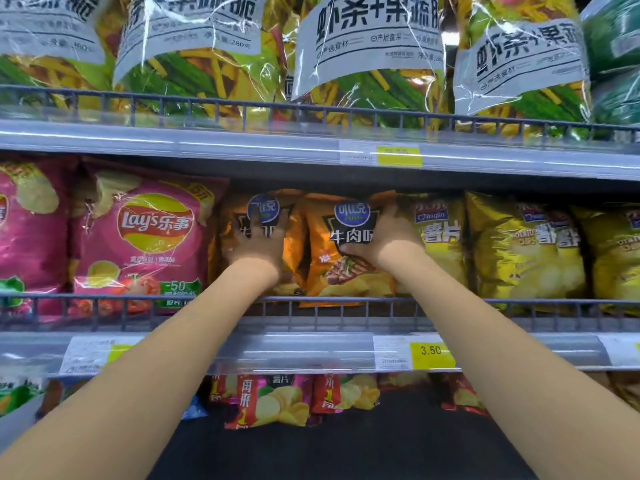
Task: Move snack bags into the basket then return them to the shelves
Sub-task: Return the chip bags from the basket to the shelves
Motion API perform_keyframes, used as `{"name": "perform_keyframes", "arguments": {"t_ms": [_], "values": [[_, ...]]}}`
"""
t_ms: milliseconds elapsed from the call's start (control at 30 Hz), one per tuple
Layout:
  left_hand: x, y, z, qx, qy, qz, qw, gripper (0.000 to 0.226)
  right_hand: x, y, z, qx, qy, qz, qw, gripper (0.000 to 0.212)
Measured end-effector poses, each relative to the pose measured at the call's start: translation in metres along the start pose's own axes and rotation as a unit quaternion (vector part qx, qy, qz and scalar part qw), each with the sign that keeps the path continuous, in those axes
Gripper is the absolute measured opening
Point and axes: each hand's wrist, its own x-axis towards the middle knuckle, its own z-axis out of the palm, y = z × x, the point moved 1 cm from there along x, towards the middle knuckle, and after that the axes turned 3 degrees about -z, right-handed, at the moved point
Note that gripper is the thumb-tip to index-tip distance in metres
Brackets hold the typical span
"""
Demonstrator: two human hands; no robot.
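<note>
I note two orange snack bags standing above the yellow price tag point(431, 353), behind the wire rail point(519, 301). My left hand point(258, 237) lies flat with fingers spread on the left orange bag point(228, 230), grasping nothing. My right hand point(384, 237) grasps the right orange bag point(346, 275), just above and left of the tag, with the thumb across its front. A pink bag point(145, 230) stands farther left of the tag.

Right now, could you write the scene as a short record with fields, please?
place: middle shelf of a store rack
left hand: rests flat on left orange bag
right hand: grips right orange bag at its right edge
neighbours: pink Lay's bag to the left, yellow bags to the right
price tag: 3.50, below the right hand
</note>
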Motion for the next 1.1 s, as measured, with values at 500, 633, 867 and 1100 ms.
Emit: {"name": "perform_keyframes", "arguments": {"t_ms": [500, 633, 867, 1100], "values": [[0.008, 0.004, 0.003, -0.017, 0.013, 0.028, 0.999, 0.108, 0.01, -0.015, 0.045, -0.062, -0.127, 0.046, 0.989, 0.134], [-0.022, 0.0, -0.015, -0.084, 0.028, 0.035, 0.995, 0.096, -0.028, -0.021, 0.019, -0.08, -0.095, 0.039, 0.991, 0.106], [-0.145, 0.019, -0.016, -0.061, 0.196, 0.128, 0.97, 0.064, -0.155, 0.016, -0.027, -0.122, 0.132, -0.065, 0.982, 0.057], [-0.307, 0.06, 0.072, 0.016, 0.17, 0.104, 0.98, 0.065, -0.297, 0.101, 0.003, -0.159, 0.096, -0.171, 0.967, 0.051]]}}
